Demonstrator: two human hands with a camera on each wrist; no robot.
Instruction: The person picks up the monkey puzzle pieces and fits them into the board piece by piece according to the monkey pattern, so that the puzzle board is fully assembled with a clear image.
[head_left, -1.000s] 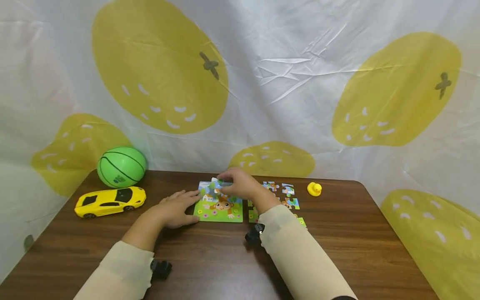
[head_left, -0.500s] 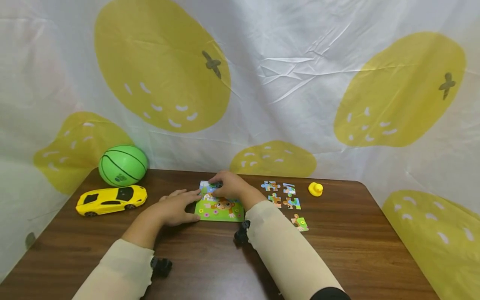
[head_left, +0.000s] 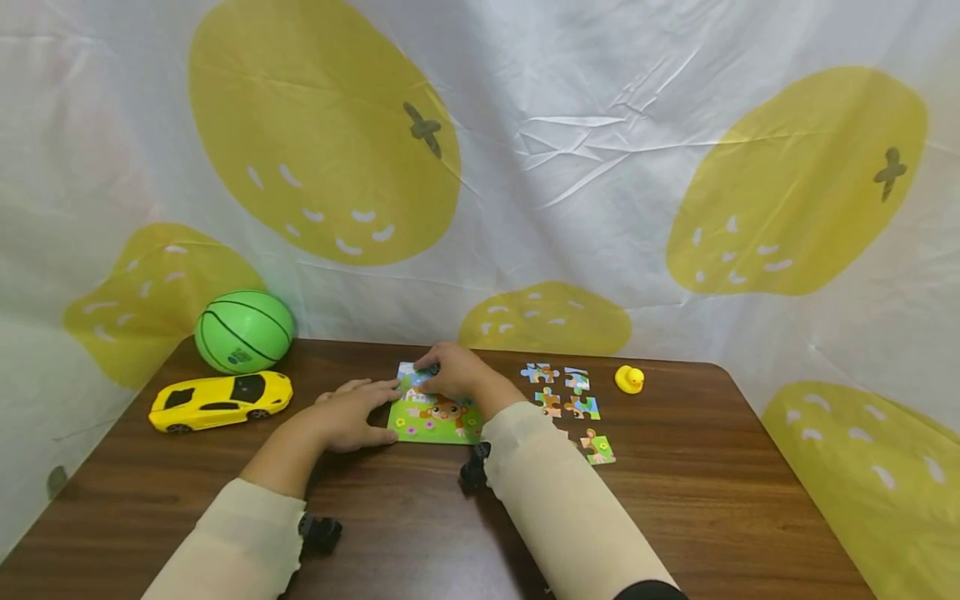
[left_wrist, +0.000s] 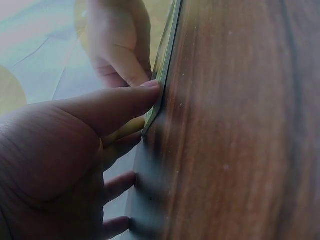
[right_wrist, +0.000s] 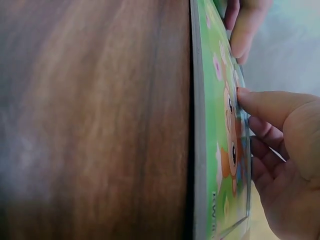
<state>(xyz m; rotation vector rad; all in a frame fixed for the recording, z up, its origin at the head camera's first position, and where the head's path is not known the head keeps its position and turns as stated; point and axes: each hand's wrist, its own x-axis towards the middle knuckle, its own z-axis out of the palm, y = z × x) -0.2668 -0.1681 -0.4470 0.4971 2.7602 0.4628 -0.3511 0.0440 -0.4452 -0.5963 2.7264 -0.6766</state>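
Observation:
A puzzle board (head_left: 442, 440) with a monkey, flowers and green grass lies flat on the table. My left hand (head_left: 356, 417) rests along its left edge, fingers spread; in the left wrist view the thumb (left_wrist: 135, 97) touches the near corner. Over the upper part of the board, my right hand (head_left: 459, 371) has thumb and fingers on a puzzle piece, largely covered by the hand. The right wrist view shows this thumb (right_wrist: 262, 102) on the printed surface and the other fingers at the far side. Several loose puzzle pieces (head_left: 542, 373) lie right of the board.
At the back left are a green ball (head_left: 245, 332) and a yellow toy car (head_left: 225, 402). A small yellow duck (head_left: 629, 379) stands beyond the loose pieces. A white curtain (head_left: 555, 200) with yellow fruit prints hangs behind the brown wooden table (head_left: 712, 500).
My right hand has brought the puzzle piece down and slightly left onto the upper board, uncovering more loose pieces. The left hand has stayed at the board's left edge.

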